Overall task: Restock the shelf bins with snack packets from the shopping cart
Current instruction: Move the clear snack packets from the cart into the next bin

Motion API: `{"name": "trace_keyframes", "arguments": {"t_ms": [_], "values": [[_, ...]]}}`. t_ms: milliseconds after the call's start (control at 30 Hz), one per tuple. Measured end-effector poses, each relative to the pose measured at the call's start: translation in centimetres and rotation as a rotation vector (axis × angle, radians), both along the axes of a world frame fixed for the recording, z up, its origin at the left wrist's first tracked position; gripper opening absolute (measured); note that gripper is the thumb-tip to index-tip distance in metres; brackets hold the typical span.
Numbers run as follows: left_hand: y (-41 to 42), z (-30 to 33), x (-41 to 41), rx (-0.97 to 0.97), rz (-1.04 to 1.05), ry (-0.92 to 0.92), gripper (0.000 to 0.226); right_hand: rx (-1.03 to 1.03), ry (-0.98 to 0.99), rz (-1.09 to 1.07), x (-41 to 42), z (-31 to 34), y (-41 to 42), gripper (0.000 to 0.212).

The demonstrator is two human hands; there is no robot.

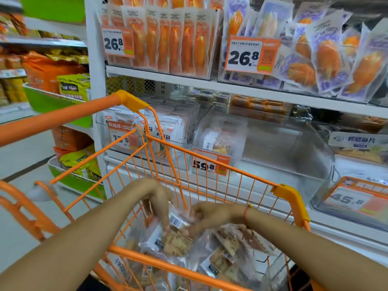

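Head view: both hands reach down into the orange shopping cart (pixel 212 162), parked right against the shelf. Left hand (pixel 158 203) hangs fingers-down over the pile, fingertips touching the top edge of a clear snack packet (pixel 175 238) with brownish crumbly contents and a barcode label. Right hand (pixel 206 215) has its fingers curled onto the same packet from the other side, near the barcode; motion blur, so exact finger placement is hard to tell. Looks like both hands pinch it, held just above the heap. A red string bracelet (pixel 246 212) sits on the right wrist.

Cart basket holds more snack packets (pixel 222 261) of the same kind, piled loose and overlapping.

Behind the cart, middle shelf: clear bin (pixel 273 148), mostly bare, with a few similar packets stacked upright at its left end, and a 59.8 price tag (pixel 210 164) on its front. Left of it, a bin of white packets (pixel 168 127). Upper shelf: orange packets (pixel 174 38) and purple-white packets (pixel 327 55), each with a 26.8 tag. Bin at far right carries a 46.8 tag (pixel 348 198).
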State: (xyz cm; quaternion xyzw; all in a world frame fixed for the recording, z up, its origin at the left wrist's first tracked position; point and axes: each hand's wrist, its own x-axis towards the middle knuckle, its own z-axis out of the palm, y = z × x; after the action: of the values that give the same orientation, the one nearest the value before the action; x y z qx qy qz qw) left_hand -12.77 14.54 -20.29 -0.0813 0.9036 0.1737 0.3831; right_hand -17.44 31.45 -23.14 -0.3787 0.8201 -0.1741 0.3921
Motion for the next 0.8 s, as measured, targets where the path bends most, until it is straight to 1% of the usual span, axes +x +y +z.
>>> {"name": "trace_keyframes", "arguments": {"t_ms": [67, 133, 233, 267, 300, 333, 367, 400, 433, 467, 500, 533, 567, 600, 633, 667, 700, 767, 800], "values": [[-1.1, 0.9, 0.0, 0.040, 0.043, 0.096, 0.076, -0.083, -0.085, -0.143, -0.5, 0.6, 0.2, 0.031], [-1.7, 1.7, -0.1, 0.124, 0.130, 0.200, 0.062, -0.163, -0.141, -0.223, -1.0, 1.1, 0.4, 0.022], [-2.1, 2.4, -0.5, 0.245, 0.328, 0.380, 0.046, -0.346, -0.145, -0.346, -1.5, 2.2, 0.8, 0.009], [-2.3, 2.4, -0.5, 0.246, 0.406, 0.442, 0.041, -0.424, -0.138, -0.403, -1.6, 2.4, 0.9, 0.009], [-2.4, 2.4, -0.4, 0.217, 0.491, 0.480, 0.041, -0.510, -0.127, -0.461, -1.6, 2.6, 1.0, 0.008], [-2.5, 2.6, -0.1, 0.180, 0.568, 0.478, 0.052, -0.601, -0.087, -0.492, -1.6, 2.7, 1.0, 0.008], [-2.6, 2.9, 0.1, 0.182, 0.627, 0.431, 0.069, -0.683, 0.008, -0.484, -1.6, 2.7, 0.9, 0.010], [-2.7, 3.1, 0.2, 0.248, 0.667, 0.357, 0.085, -0.737, 0.146, -0.430, -1.5, 2.7, 0.9, 0.015], [-2.7, 3.3, 0.3, 0.376, 0.693, 0.280, 0.094, -0.763, 0.284, -0.357, -1.2, 2.6, 0.7, 0.018], [-2.6, 3.5, 0.3, 0.545, 0.715, 0.209, 0.094, -0.776, 0.404, -0.301, -0.8, 2.5, 0.6, 0.019], [-2.5, 3.8, 0.3, 0.698, 0.726, 0.152, 0.088, -0.793, 0.496, -0.269, -0.4, 2.6, 0.5, 0.018], [-2.5, 4.1, 0.3, 0.807, 0.737, 0.118, 0.080, -0.810, 0.560, -0.246, -0.2, 2.6, 0.5, 0.018], [-2.4, 4.3, 0.3, 0.864, 0.735, 0.105, 0.067, -0.807, 0.579, -0.221, -0.2, 2.6, 0.6, 0.021], [-2.6, 4.4, 0.2, 0.865, 0.708, 0.103, 0.048, -0.776, 0.538, -0.194, -0.3, 2.7, 0.8, 0.024], [-2.8, 4.4, 0.1, 0.832, 0.668, 0.088, 0.034, -0.728, 0.439, -0.167, -0.6, 2.8, 0.9, 0.027], [-2.9, 4.3, 0.1, 0.789, 0.631, 0.062, 0.028, -0.692, 0.312, -0.138, -0.8, 2.8, 1.1, 0.026], [-3.0, 4.2, 0.2, 0.753, 0.609, 0.035, 0.028, -0.671, 0.228, -0.118, -0.9, 2.9, 1.2, 0.023], [-3.3, 3.9, 0.3, 0.718, 0.613, 0.006, 0.027, -0.656, 0.225, -0.140, -1.2, 2.8, 1.1, 0.019], [-3.4, 3.8, 0.3, 0.716, 0.616, -0.003, 0.024, -0.646, 0.219, -0.177, -1.3, 2.7, 1.0, 0.023]]}}
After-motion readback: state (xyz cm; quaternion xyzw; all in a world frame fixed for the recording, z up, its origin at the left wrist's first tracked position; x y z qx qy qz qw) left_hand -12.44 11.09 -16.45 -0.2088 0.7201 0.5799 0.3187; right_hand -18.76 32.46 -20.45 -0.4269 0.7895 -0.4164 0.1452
